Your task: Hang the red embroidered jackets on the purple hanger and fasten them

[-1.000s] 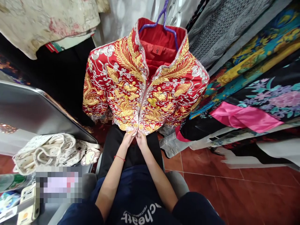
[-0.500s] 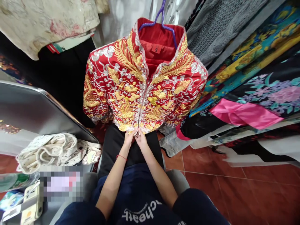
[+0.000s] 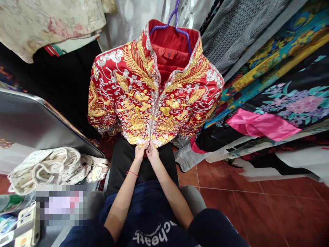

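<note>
A red jacket [image 3: 156, 92] with gold and silver embroidery hangs in front of me on a purple hanger [image 3: 175, 24]. It has a stand-up collar, and a red label [image 3: 168, 54] marked "S" shows inside the neck. My left hand [image 3: 140, 151], with a red string bracelet [image 3: 132, 174] on its wrist, pinches the bottom hem just left of the front opening. Right beside it, my right hand [image 3: 152, 151] pinches the hem on the other side of that opening. The two hands nearly touch. What the fingertips do at the fastening is too small to see.
Clothes on the right include a grey knit [image 3: 226, 37] and a black floral garment with a pink bow [image 3: 259, 125]. To the left stand a silver panel [image 3: 28, 120], a dotted cream bag [image 3: 51, 164] and a bottle [image 3: 15, 202]. Red tiles [image 3: 221, 202] cover the floor.
The whole view has shifted slightly, so things sit a little farther left. Both hands keep their pinch on the jacket hem.
</note>
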`<state>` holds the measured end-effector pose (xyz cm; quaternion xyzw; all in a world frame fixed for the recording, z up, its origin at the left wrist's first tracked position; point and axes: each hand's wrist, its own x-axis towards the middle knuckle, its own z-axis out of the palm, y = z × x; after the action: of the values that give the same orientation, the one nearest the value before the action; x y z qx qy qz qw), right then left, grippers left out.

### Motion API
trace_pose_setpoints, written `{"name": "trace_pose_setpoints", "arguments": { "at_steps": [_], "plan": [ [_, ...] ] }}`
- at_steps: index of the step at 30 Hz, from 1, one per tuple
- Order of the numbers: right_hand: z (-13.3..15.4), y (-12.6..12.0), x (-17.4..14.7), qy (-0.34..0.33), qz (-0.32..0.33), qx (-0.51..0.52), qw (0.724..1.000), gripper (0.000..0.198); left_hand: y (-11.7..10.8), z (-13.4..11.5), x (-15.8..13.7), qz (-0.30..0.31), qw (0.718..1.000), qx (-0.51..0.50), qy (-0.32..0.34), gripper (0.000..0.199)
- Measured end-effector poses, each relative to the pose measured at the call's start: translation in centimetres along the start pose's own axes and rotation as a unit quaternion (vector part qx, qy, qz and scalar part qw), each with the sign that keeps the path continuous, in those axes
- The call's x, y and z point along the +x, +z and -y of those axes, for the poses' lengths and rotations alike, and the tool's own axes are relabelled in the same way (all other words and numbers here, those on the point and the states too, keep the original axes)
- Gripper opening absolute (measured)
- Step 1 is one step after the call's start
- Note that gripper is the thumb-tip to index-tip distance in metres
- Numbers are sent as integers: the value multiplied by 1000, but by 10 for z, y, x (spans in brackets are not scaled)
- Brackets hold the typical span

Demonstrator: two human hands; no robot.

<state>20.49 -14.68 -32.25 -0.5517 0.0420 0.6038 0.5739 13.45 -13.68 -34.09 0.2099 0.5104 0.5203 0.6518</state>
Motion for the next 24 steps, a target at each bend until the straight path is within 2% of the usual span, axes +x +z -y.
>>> {"name": "trace_pose_setpoints", "arguments": {
  "at_steps": [3, 6, 11, 17, 21, 24],
  "plan": [
    [-9, 5, -7, 21, 10, -57, 998, 27, -7, -2, 4, 5, 1000, 4, -2, 48],
    [-12, 8, -12, 14, 28, -118, 993, 30, -16, -6, 8, 21, 1000, 7, -10, 51],
    [8, 2, -11, -82, 47, -214, 972, 24, -20, -8, 14, 66, 998, -6, -12, 60],
    [25, -11, -14, -189, 60, -340, 919, 22, -17, -4, 15, 90, 995, -6, -32, 52],
    [30, -15, -20, -235, 44, -402, 884, 21, -17, -6, 12, 101, 994, -6, -35, 51],
    [32, -13, -23, -241, 43, -409, 879, 21, -19, -9, 10, 100, 994, -3, -34, 52]
  ]
}}
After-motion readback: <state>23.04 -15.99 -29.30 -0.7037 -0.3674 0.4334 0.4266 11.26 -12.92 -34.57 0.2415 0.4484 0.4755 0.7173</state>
